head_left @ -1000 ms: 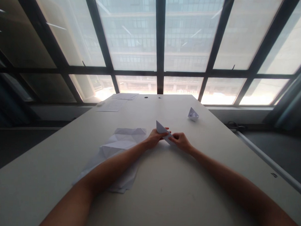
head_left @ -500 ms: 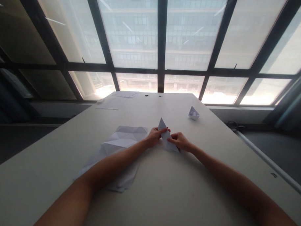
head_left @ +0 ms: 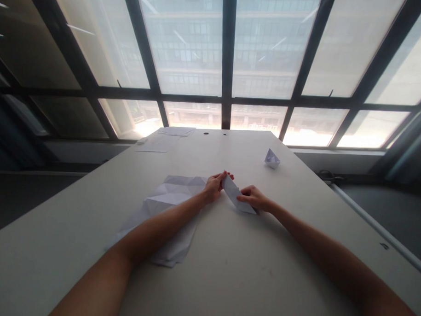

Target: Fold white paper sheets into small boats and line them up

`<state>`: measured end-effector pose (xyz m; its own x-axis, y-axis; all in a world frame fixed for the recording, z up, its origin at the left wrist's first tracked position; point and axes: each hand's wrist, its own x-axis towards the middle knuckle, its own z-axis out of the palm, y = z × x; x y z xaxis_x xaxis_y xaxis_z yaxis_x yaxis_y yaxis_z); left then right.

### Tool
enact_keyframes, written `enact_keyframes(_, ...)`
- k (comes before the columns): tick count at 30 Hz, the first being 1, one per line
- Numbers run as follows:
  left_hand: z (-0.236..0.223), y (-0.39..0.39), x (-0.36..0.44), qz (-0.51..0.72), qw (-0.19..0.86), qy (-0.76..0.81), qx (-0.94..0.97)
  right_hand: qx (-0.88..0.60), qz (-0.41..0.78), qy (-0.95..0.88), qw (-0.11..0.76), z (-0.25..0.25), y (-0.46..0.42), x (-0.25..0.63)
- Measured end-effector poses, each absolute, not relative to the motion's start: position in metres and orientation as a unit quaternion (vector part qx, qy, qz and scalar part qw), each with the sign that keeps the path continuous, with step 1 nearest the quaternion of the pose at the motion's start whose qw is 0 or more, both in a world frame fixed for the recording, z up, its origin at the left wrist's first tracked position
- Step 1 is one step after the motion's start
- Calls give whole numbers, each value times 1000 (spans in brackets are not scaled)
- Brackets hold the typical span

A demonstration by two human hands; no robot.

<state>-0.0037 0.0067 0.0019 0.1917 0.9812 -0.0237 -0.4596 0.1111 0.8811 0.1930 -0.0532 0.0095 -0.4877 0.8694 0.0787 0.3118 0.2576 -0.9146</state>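
Note:
A small piece of folded white paper [head_left: 234, 192] is held between my two hands over the table. My left hand [head_left: 215, 185] pinches its upper left corner, with thumb and fingers closed at the tip. Lower down, my right hand [head_left: 253, 197] grips the paper's right side, thumb on top; the fingers underneath are hidden. Left of the hands lie creased white sheets [head_left: 175, 191], partly covered by my left forearm. Farther off on the right stands a folded paper boat [head_left: 272, 159].
The long white table [head_left: 248, 270] reaches toward tall dark-framed windows. More flat paper sheets [head_left: 175, 131] lie at its far left corner. A round dark hole [head_left: 206, 133] shows near the far edge. Grey-blue curtains [head_left: 11, 128] hang on both sides.
My left hand has shifted slightly up to the paper's top corner. The pointed tip that stood above the hand no longer shows, and the paper looks narrower. The right hand keeps its grip.

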Motion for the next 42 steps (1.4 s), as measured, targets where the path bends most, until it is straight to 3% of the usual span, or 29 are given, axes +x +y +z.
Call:
enact_keyframes(7,2,-8,-3,397,691,309,519,-454,395,-686,409,-5,-48,183)
enact_keyframes(14,0,-9,1,434,676,320,502,-483,417,-676,368,-3,-49,176)
enact_keyframes(19,-5,3,1,549,640,320,432,-485,408,-693,345,5,-52,178)
enact_keyframes(27,-5,16,-7,607,633,326,352,-456,448,-647,415,-4,-48,175)
enact_keyframes(37,-9,25,-11,631,597,342,359,-432,465,-703,320,9,-52,193)
enact_keyframes(42,-6,19,-11,568,620,332,427,-444,465,-705,299,10,-50,189)
